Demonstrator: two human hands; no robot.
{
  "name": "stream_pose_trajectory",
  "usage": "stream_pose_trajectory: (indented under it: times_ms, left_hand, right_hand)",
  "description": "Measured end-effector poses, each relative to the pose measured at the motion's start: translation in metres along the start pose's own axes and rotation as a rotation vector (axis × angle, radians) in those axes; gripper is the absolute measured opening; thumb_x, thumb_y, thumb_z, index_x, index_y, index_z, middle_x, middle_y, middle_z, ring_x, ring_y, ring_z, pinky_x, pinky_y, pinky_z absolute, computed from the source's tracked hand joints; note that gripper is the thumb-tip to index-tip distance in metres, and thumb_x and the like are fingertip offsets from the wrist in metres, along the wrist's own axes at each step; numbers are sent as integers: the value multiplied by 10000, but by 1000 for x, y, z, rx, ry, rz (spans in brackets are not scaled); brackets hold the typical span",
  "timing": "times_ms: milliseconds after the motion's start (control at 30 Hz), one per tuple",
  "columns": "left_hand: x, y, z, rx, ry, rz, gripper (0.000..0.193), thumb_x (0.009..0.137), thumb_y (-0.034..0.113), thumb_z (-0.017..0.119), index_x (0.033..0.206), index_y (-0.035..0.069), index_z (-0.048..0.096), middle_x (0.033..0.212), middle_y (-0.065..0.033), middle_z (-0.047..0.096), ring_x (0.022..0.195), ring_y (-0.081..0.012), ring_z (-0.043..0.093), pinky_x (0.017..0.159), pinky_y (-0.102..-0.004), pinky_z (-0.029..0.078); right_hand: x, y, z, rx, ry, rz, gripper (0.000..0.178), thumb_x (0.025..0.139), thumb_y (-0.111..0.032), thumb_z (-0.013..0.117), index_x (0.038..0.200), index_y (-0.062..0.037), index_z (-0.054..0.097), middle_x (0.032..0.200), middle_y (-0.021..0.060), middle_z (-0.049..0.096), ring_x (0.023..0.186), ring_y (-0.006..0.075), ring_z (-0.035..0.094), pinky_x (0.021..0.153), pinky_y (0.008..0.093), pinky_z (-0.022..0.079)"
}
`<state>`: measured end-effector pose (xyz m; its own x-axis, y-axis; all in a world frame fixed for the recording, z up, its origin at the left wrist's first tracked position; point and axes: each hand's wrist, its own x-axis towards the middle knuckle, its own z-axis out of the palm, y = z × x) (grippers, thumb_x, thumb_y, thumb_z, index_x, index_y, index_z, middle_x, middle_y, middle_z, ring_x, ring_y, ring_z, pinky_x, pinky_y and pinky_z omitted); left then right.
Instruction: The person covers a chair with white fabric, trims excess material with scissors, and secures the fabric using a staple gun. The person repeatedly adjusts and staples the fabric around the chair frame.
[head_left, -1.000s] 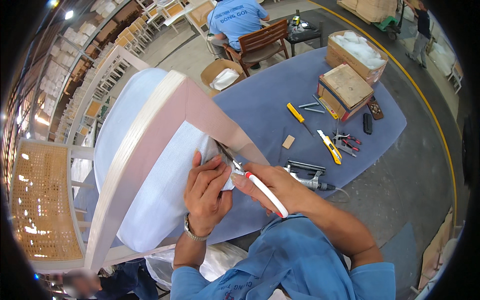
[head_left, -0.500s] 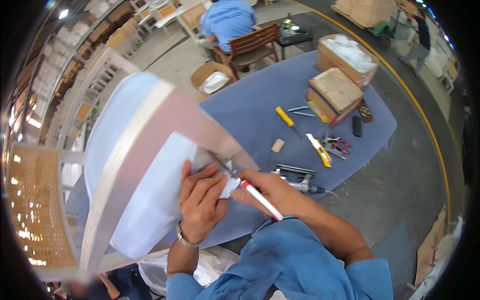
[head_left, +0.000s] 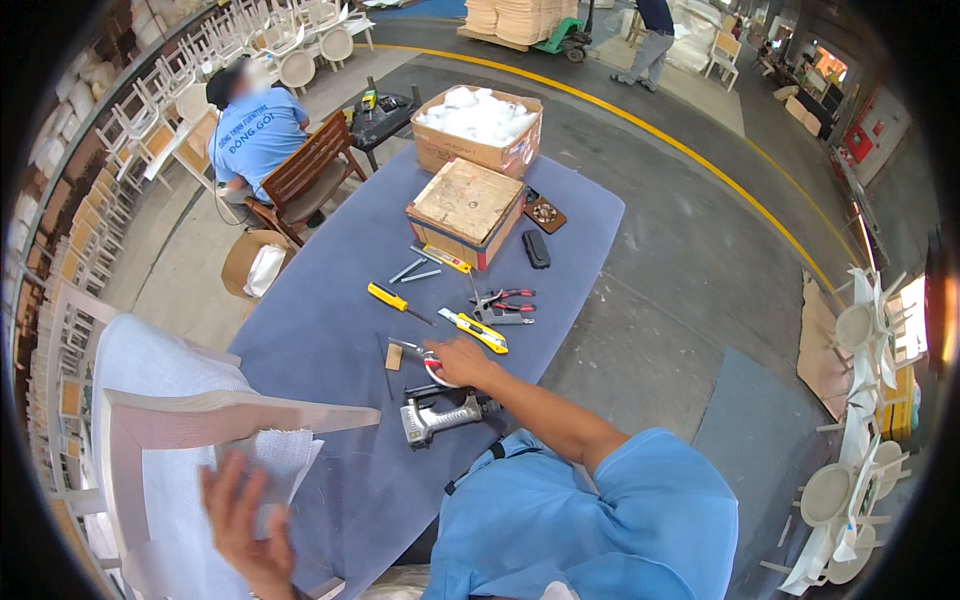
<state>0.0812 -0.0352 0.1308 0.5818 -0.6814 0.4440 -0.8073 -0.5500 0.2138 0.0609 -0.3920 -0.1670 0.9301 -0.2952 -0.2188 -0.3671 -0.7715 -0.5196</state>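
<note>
My right hand (head_left: 458, 362) is low over the table, closed around a slim tool with a white-and-red handle (head_left: 436, 371). The tool's metal shaft points left past a small tan block (head_left: 394, 357). Close below lies a silver air stapler (head_left: 440, 420). My left hand (head_left: 250, 525), blurred, has its fingers spread and holds nothing. It hovers over or touches pale woven fabric (head_left: 285, 455) whose cut edge is frayed; contact is unclear. That fabric lies within a whitish wooden chair frame (head_left: 230, 420) at the left.
On the blue-grey table (head_left: 330, 330) lie a yellow screwdriver (head_left: 400, 302), yellow utility knife (head_left: 474, 331), pliers (head_left: 505, 300) and metal bolts (head_left: 412, 270). Beyond them stand a wooden-topped box (head_left: 466, 208) and a carton of white stuffing (head_left: 478, 125). A co-worker (head_left: 260, 135) sits far left.
My right hand has left the fabric and moved to the table by the stapler, tool still in it. My left hand has let go and opened. The chair frame appears lower and further left.
</note>
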Motion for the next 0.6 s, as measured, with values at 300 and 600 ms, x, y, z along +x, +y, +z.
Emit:
stream_pose_trajectory:
  times_ms: [300,600]
  left_hand:
    - [45,-28,-10,552,-164,-151,452,997,129,531,1418,-17,451,1507,-252,390,1423,-435,308,1208,-530,208]
    - [43,-21,-16,526,-251,-188,541,962,304,587,1401,11,471,1465,-260,427,1414,-474,304,1172,-616,197]
  right_hand:
    - [-56,-229,-75,947,-187,-789,401,1014,-387,571,1066,5,640,840,114,635,775,180,595,717,341,500]
    - [-69,-280,-14,1391,180,-477,370,1066,-334,501,1055,4,651,791,-24,596,729,73,517,653,261,456]
